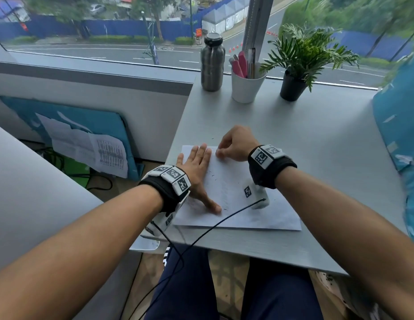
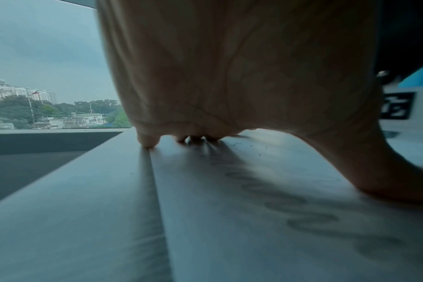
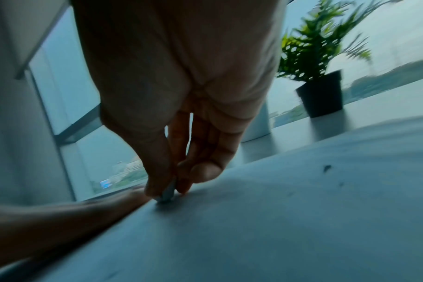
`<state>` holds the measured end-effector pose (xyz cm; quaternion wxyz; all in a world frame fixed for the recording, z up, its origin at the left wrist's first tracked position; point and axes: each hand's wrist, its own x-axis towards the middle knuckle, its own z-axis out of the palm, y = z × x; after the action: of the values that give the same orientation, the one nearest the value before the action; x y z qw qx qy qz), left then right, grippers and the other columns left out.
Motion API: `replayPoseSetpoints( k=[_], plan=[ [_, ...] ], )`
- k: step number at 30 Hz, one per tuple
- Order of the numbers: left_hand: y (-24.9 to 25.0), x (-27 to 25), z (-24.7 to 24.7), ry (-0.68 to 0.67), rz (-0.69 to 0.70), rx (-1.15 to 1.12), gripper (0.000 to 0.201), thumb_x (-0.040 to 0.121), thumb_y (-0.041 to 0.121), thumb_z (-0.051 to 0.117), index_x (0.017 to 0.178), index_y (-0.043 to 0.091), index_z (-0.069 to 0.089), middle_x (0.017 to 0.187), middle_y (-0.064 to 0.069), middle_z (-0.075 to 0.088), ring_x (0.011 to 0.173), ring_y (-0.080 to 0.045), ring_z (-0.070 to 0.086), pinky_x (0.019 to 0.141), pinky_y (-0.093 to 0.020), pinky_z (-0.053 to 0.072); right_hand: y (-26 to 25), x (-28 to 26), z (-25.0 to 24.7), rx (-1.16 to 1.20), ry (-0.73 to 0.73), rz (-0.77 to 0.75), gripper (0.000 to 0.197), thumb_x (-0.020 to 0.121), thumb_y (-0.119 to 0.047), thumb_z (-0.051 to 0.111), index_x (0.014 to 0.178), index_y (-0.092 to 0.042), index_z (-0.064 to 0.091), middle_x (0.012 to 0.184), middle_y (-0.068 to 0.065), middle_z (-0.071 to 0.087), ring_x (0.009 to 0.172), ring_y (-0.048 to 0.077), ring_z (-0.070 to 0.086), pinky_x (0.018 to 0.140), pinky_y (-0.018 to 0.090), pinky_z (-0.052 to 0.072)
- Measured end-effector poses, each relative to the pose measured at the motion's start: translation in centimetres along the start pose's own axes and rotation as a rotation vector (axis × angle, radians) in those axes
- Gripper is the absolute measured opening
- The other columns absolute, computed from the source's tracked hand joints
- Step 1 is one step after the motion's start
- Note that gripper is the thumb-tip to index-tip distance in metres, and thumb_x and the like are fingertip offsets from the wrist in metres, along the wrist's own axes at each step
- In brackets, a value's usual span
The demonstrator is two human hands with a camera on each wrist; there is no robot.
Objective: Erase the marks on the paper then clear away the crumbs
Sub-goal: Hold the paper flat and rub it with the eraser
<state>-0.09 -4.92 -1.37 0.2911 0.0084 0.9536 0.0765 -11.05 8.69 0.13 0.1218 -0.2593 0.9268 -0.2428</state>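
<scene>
Paper (image 1: 243, 204), a white sheet, lies flat at the lower centre of the head view, near the front edge of the grey table (image 1: 317, 139). Left hand (image 1: 196, 168), fingers straight and spread flat, presses the sheet's left part; its thumb reaches toward the lower middle of the frame. Right hand (image 1: 236, 144), at the sheet's upper edge, pinches a small grey eraser (image 3: 166, 194) between thumb and fingertips, its tip touching the paper just beside the left fingers. Faint pencil marks (image 2: 285, 202) run in rows under and below the left palm in the left wrist view; dark crumbs (image 1: 215, 177) dot the middle of the sheet.

Risks, as judged from this frame:
- Rubbing so close to the upper edge could crease or tear the sheet if a stroke runs off the held-down area.
- The left palm rests over unerased marks and may smear them.
- A black cable (image 1: 236, 212) crosses the lower part of the sheet and could drag the crumbs or shift the paper.
- Sweeping later toward the top of the frame would send the crumbs toward the white cup (image 1: 247, 88), steel bottle (image 1: 211, 63) and potted plant (image 1: 293, 84).
</scene>
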Motion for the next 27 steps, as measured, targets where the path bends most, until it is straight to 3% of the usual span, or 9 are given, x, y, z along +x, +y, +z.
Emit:
replayPoseSetpoints(
  k=[2,5,8,10,13,17,20,24,27],
  plan=[
    [0.2,0.1,-0.1,-0.005,-0.014,0.003,0.168,0.037,0.088,0.071,0.146,0.017,-0.035,0.153,0.001,-0.042,0.141,-0.019,-0.036,0.118,-0.054,-0.012,0.5,0.2,-0.2,0.027,0.073,0.028,0.015,0.075,-0.024,0.078,0.085,-0.014,0.080,0.084,0.002,0.076,0.079,0.014,0.067,0.078,0.023,0.051],
    [0.3,0.2,-0.2,-0.008,-0.023,0.007,0.169,0.037,0.085,0.074,0.146,0.016,-0.035,0.153,-0.001,-0.041,0.142,-0.022,-0.035,0.118,-0.056,-0.009,-0.3,-0.5,0.2,-0.016,-0.032,-0.065,0.014,0.074,-0.023,0.079,0.084,-0.014,0.080,0.081,0.002,0.076,0.076,0.014,0.069,0.078,0.028,0.056],
    [0.4,0.3,-0.3,-0.015,-0.021,0.004,0.168,0.037,0.084,0.076,0.147,0.018,-0.034,0.153,-0.002,-0.040,0.143,-0.023,-0.033,0.118,-0.057,-0.009,0.3,-0.4,-0.2,0.029,0.029,0.015,0.016,0.075,-0.025,0.078,0.087,-0.014,0.080,0.084,0.002,0.076,0.081,0.013,0.067,0.077,0.020,0.049],
    [0.4,0.3,-0.3,-0.017,-0.016,0.008,0.168,0.036,0.084,0.076,0.147,0.022,-0.034,0.153,-0.002,-0.041,0.143,-0.024,-0.033,0.118,-0.058,-0.008,0.3,-0.4,-0.1,0.029,0.077,0.017,0.015,0.076,-0.024,0.077,0.086,-0.014,0.080,0.084,0.002,0.075,0.080,0.014,0.067,0.077,0.020,0.049],
    [0.3,0.4,-0.4,-0.020,-0.014,0.008,0.168,0.035,0.083,0.077,0.147,0.025,-0.034,0.153,-0.003,-0.041,0.142,-0.026,-0.034,0.117,-0.059,-0.008,-0.5,-1.0,0.3,-0.026,-0.003,-0.052,0.012,0.076,-0.023,0.077,0.083,-0.013,0.079,0.081,0.003,0.075,0.074,0.013,0.065,0.077,0.025,0.054],
    [0.5,0.4,-0.4,-0.026,-0.018,0.023,0.168,0.036,0.083,0.077,0.147,0.023,-0.033,0.152,-0.005,-0.042,0.142,-0.026,-0.034,0.118,-0.055,-0.010,0.2,-0.5,-0.1,-0.001,0.115,0.059,0.011,0.075,-0.022,0.077,0.083,-0.014,0.080,0.083,0.003,0.076,0.080,0.015,0.067,0.079,0.025,0.054],
    [0.7,0.5,-0.5,-0.032,-0.028,0.035,0.170,0.034,0.082,0.078,0.147,0.021,-0.033,0.152,-0.007,-0.041,0.142,-0.028,-0.033,0.119,-0.053,-0.011,-0.8,-1.2,0.5,-0.043,0.015,-0.035,0.010,0.076,-0.019,0.076,0.082,-0.012,0.079,0.081,0.005,0.076,0.078,0.018,0.069,0.075,0.026,0.054],
    [0.8,0.7,-0.5,-0.029,-0.010,0.046,0.169,0.036,0.083,0.077,0.148,0.016,-0.031,0.154,-0.006,-0.039,0.144,-0.026,-0.031,0.120,-0.051,-0.008,0.3,-0.8,-0.4,0.025,0.091,0.075,0.015,0.075,-0.023,0.078,0.086,-0.013,0.080,0.086,0.003,0.076,0.084,0.015,0.069,0.081,0.023,0.052],
    [0.6,0.7,-0.5,-0.020,0.025,0.042,0.170,0.036,0.084,0.076,0.148,0.013,-0.031,0.156,-0.002,-0.036,0.145,-0.020,-0.029,0.120,-0.049,-0.009,-0.5,-1.5,0.4,-0.014,0.002,-0.034,0.012,0.074,-0.021,0.077,0.081,-0.013,0.080,0.080,0.005,0.076,0.077,0.017,0.070,0.077,0.027,0.055]
  ],
)
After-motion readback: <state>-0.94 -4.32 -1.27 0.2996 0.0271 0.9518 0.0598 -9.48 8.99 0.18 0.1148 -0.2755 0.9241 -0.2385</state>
